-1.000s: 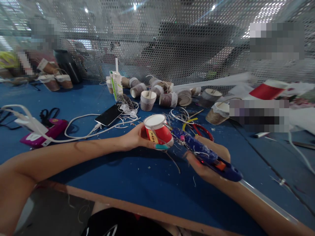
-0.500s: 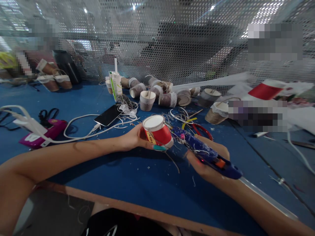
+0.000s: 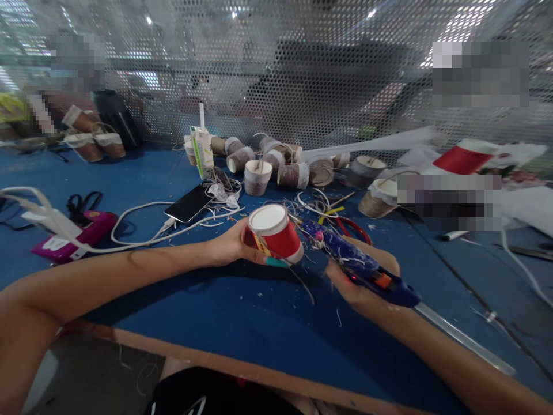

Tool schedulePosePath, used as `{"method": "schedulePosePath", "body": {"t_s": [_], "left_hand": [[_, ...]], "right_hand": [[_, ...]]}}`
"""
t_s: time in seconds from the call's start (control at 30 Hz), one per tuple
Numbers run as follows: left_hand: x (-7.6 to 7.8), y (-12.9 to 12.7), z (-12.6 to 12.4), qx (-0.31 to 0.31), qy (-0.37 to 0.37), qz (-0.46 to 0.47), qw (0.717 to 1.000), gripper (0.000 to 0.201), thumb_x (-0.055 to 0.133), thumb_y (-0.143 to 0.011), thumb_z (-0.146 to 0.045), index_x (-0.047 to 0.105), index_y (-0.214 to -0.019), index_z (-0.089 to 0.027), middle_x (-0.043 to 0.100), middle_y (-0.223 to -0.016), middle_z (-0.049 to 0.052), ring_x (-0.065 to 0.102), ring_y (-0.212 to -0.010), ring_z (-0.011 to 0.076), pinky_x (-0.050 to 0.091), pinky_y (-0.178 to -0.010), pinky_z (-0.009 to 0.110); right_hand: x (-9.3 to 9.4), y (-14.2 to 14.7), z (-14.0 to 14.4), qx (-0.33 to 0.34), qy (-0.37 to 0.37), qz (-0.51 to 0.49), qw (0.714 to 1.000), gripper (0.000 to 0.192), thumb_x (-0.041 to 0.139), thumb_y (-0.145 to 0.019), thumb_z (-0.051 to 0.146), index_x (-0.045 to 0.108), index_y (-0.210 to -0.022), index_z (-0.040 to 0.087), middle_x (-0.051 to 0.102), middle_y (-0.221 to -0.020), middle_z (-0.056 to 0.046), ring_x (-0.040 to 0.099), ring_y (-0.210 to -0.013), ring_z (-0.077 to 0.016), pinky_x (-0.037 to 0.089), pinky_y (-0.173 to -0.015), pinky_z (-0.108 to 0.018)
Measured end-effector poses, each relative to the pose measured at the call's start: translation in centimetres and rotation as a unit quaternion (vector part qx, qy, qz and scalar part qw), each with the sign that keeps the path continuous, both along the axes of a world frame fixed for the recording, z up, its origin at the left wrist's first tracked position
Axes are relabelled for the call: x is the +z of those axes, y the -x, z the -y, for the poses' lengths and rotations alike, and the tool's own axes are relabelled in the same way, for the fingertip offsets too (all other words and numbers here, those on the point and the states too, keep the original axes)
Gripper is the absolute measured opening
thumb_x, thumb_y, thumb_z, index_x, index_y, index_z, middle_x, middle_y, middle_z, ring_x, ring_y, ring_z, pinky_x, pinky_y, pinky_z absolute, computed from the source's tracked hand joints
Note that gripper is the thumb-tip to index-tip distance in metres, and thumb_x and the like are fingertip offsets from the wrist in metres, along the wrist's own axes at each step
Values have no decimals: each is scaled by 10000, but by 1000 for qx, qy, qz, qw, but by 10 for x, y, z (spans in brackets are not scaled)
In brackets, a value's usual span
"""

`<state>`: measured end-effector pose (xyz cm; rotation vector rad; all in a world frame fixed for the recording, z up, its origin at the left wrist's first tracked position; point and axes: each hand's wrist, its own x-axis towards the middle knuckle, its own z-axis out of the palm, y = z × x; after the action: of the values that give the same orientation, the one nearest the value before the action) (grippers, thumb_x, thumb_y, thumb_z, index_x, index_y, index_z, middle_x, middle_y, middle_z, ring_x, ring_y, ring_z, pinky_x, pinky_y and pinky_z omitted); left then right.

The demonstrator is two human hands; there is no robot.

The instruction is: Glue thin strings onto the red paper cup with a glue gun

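My left hand (image 3: 242,242) is closed around a red and white paper cup (image 3: 283,239), tilted, with its flat white end facing up toward me. A teal band shows at my thumb, and a thin strand of twine (image 3: 305,283) hangs from the cup. In my right hand (image 3: 358,288) is a blue hot glue gun (image 3: 349,253), smeared with glue threads, with a small red light lit. Its nozzle points at the cup's upper right side; whether it touches cannot be told. A clear glue stick (image 3: 466,338) sticks out of the gun's back end.
Several twine-wrapped cups (image 3: 258,177) stand and lie along the perforated metal screen (image 3: 328,86). A phone (image 3: 188,203) on a white cable, a purple power strip (image 3: 73,237), a drink carton (image 3: 202,151) and red-handled pliers (image 3: 356,230) lie on the blue table (image 3: 276,328).
The cup has turned slightly in my left hand, showing a little less of its yellow patch. The glue gun has shifted very slightly left and up, its nozzle still by the cup.
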<state>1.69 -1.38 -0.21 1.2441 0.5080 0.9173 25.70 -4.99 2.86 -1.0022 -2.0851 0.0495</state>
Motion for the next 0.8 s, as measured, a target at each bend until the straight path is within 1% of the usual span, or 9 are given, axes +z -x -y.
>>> {"method": "schedulePosePath", "body": {"t_s": [0.17,0.3,0.37,0.43,0.53,0.6,0.63,0.73,0.8], "left_hand": [[-1,-1,-1,-1,-13,10,1000,701,878,-494,-115,603,-1138,-140,688,-1111,116,605,-1151,316,457,-1003,443],[-4,0,-1,-6,-16,20,1000,733,880,-483,-106,597,-1158,-148,681,-1144,122,597,-1160,333,454,-997,461],[-5,0,-1,3,-2,21,1000,752,889,-468,-101,590,-1156,-155,685,-1126,117,615,-1126,322,468,-975,461],[-5,-1,0,16,17,32,999,744,891,-457,-85,593,-1133,-164,698,-1076,93,649,-1050,282,487,-949,439],[-5,-2,-1,28,34,61,997,677,889,-455,-82,612,-1068,-162,717,-984,59,681,-927,227,505,-914,404],[-4,-4,-1,34,42,73,996,639,891,-459,-98,621,-1035,-157,725,-952,54,689,-887,221,508,-903,409],[-4,-4,-2,37,47,75,995,631,893,-460,-107,624,-1029,-156,729,-947,54,692,-880,223,507,-903,414],[-3,-4,-2,43,60,74,994,611,903,-459,-142,634,-1008,-155,736,-919,50,696,-854,219,508,-890,413],[-2,-3,-3,47,64,68,995,592,904,-467,-158,640,-997,-152,738,-920,53,697,-853,218,510,-877,403]], "right_hand": [[0,3,2,-3,19,-21,1000,269,536,-735,113,336,-596,226,424,-515,45,424,-431,-108,340,-427,-268],[-1,6,0,-30,25,-13,999,267,527,-777,178,353,-581,233,448,-520,32,448,-445,-120,357,-453,-275],[-3,4,-5,-46,28,-1,999,260,522,-788,216,374,-576,237,473,-527,18,468,-462,-130,369,-471,-280],[-2,0,-12,-77,20,4,997,251,531,-786,250,376,-589,243,485,-546,7,479,-488,-142,370,-490,-286],[5,-9,-22,-156,8,53,986,253,530,-800,307,344,-638,251,508,-615,-22,504,-560,-174,371,-543,-309],[16,-13,-24,-216,24,120,969,248,523,-804,327,321,-682,251,537,-685,-54,535,-619,-205,374,-574,-327],[22,-14,-23,-249,41,159,954,233,523,-802,323,324,-707,247,553,-729,-76,552,-645,-221,373,-579,-332],[37,-15,-16,-345,102,268,894,204,566,-764,306,385,-786,214,566,-822,-144,578,-655,-258,338,-536,-327],[41,-17,-8,-392,127,292,864,253,619,-721,326,417,-810,200,540,-810,-151,566,-601,-260,304,-497,-325]]}}
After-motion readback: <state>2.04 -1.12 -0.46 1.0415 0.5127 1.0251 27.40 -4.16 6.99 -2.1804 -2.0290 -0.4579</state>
